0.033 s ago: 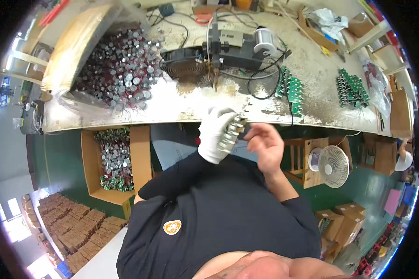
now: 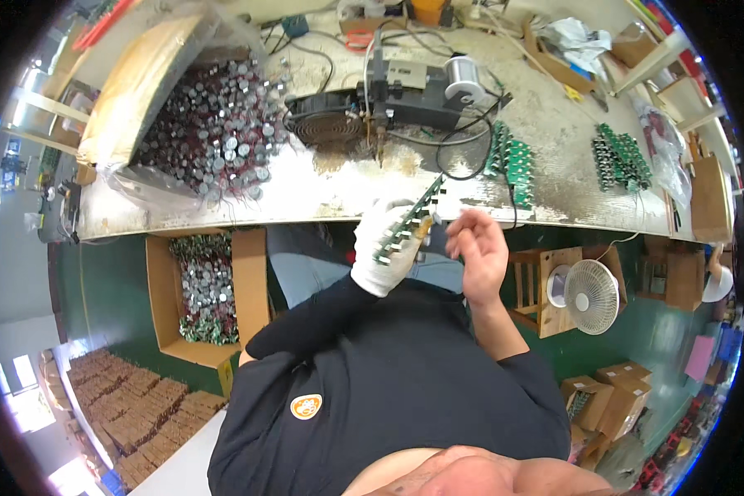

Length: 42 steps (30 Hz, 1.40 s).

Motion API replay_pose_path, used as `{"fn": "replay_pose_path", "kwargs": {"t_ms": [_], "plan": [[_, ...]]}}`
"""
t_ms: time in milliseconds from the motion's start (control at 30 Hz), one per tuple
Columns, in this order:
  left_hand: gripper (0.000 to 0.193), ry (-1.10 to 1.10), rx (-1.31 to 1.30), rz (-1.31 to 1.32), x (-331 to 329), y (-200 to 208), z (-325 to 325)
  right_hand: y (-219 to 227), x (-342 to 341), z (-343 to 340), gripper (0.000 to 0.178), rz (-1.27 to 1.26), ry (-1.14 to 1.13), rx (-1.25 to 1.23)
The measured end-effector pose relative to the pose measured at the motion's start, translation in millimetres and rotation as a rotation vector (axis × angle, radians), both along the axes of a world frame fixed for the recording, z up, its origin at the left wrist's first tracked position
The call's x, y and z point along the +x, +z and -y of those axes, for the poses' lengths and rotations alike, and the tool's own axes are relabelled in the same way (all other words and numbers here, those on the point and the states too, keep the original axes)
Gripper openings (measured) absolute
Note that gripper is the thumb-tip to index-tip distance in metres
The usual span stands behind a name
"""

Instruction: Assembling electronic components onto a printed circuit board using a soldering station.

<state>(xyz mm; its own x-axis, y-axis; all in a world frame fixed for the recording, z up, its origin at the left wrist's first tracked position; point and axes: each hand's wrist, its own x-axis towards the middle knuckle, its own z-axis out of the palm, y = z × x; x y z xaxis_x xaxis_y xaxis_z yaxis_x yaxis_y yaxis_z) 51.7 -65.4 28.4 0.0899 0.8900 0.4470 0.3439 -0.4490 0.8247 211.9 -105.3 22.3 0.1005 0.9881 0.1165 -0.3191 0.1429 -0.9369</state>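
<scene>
My left hand (image 2: 378, 254), in a white glove, is closed around a long strip of green circuit boards (image 2: 411, 220) with pale square pieces along its edge. The strip slants up and away to the right, over the table's front edge. A yellowish-brown patch shows at the glove's thumb side. My bare right hand (image 2: 480, 255) is just right of the strip, apart from it. Its fingers are loosely bent and spread, and I see nothing in them. Beyond the strip stands a soldering machine (image 2: 380, 107) with a spool of wire (image 2: 465, 80).
A heap of small round silver parts with red wires (image 2: 223, 140) covers the table's left. More green board strips (image 2: 517, 165) and another stack (image 2: 622, 159) lie to the right. An open carton (image 2: 250, 281) stands below left; a white fan (image 2: 591, 298) sits below right.
The strip has turned in my left hand, so its green board now shows along its length. My right hand has shifted slightly right, with its fingers drawn back from the strip.
</scene>
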Motion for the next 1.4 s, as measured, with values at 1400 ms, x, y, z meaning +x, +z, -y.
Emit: {"fn": "replay_pose_path", "kwargs": {"t_ms": [1400], "plan": [[0.024,-0.268,-0.964,0.92,87.0,-21.0,-96.7,-41.0,66.2,-127.1,0.033,-0.949,0.147,-0.404]]}}
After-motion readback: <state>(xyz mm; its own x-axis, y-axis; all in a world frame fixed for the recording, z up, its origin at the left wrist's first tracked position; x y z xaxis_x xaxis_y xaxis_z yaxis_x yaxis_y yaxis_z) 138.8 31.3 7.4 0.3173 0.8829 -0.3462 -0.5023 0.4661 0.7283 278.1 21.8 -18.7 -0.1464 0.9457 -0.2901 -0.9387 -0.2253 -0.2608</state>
